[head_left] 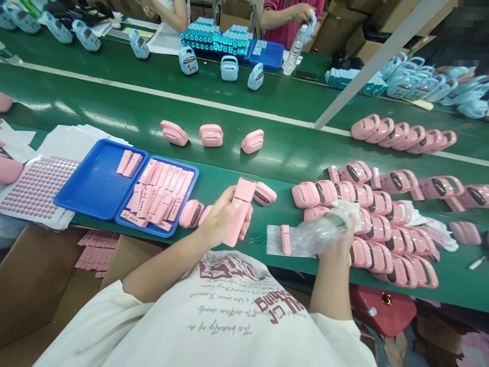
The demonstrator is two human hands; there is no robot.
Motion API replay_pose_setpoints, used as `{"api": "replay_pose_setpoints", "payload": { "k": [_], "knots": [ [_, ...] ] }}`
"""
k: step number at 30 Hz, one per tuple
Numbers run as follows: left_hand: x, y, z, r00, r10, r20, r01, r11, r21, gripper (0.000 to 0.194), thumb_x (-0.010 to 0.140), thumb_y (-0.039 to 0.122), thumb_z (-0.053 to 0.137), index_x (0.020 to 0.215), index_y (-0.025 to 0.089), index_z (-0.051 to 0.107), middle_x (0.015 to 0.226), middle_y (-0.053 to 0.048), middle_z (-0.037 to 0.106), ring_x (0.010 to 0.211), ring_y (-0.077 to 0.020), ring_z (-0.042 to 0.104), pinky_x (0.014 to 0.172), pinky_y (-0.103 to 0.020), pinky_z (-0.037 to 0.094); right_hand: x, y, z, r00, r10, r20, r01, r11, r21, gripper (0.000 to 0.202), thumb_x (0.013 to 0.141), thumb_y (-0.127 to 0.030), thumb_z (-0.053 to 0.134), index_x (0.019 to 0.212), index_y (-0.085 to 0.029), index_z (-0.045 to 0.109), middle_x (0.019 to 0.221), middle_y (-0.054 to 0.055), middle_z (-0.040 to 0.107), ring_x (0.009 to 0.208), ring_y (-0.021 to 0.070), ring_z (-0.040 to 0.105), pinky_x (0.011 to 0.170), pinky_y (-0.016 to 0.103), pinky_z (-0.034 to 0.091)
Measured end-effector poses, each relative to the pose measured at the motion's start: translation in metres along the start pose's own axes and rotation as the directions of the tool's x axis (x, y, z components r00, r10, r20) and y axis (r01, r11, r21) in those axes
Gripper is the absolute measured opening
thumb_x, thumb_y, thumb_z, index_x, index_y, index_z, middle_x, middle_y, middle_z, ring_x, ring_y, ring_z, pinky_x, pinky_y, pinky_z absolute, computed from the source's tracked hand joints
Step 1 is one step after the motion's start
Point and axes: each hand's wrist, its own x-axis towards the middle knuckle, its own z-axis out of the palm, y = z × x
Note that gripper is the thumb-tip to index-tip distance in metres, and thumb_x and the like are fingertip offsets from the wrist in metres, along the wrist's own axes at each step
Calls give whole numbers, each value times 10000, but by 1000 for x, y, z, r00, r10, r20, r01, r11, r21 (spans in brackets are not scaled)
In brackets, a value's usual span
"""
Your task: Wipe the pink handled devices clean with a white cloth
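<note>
My left hand (221,218) is closed around a long pink plastic case (237,224), tilted over the table's near edge. My right hand (341,243) is blurred by motion and grips a clear plastic bag (319,232); something whitish shows by its fingers. Below the bag lies a sheet of bubble wrap (274,242) with a small pink stick-shaped piece (286,239) on it. Just beyond my left hand rests a rounded pink device (265,193) with a dark window. A similar pink device (190,214) lies to the left of that hand.
Two blue trays (86,196) stand left, one filled with pink pieces (158,191). Rows of pink handled devices (376,227) crowd the right side. Three pink devices (211,135) sit on the green belt. A slanted post (367,71) rises there. Co-workers (292,23) work opposite.
</note>
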Motion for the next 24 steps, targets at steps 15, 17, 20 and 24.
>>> {"api": "replay_pose_setpoints", "payload": {
  "k": [15, 17, 20, 24],
  "knots": [
    [4, -3, 2, 998, 58, 32, -58, 998, 4, 324, 821, 401, 506, 1031, 196, 368, 747, 26, 517, 484, -92, 511, 407, -220, 445, -6, -22, 58, 877, -416, -241, 366, 902, -228, 684, 872, -623, 328, 1113, -42, 596, 1156, 208, 581, 1125, 251, 557, 979, 426, 447],
    [2, -3, -1, 998, 53, 35, -52, 998, -26, 394, 794, 377, 528, 1109, 203, 366, 795, 13, 529, 521, -101, 539, 432, -229, 464, -2, -28, 43, 897, -406, -174, 354, 897, -265, 682, 894, -603, 272, 1100, -50, 614, 1115, 189, 603, 1075, 246, 573, 948, 425, 450],
    [0, -6, -4, 996, 11, 85, -6, 998, -58, 496, 799, 408, 532, 1223, 219, 359, 838, -5, 543, 550, -117, 569, 443, -231, 466, -4, -65, 15, 897, -353, -266, 252, 903, -348, 681, 882, -624, 284, 831, -60, 663, 857, 169, 627, 848, 231, 590, 824, 407, 463],
    [-2, -13, -3, 993, -5, 116, 12, 998, -56, 618, 847, 588, 471, 1339, 234, 345, 855, -31, 569, 579, -121, 564, 445, -216, 441, -35, -150, 8, 900, -346, -266, 315, 937, -152, 473, 917, -461, 412, 726, -86, 627, 644, 76, 574, 584, 120, 522, 598, 270, 441]
  ]
}}
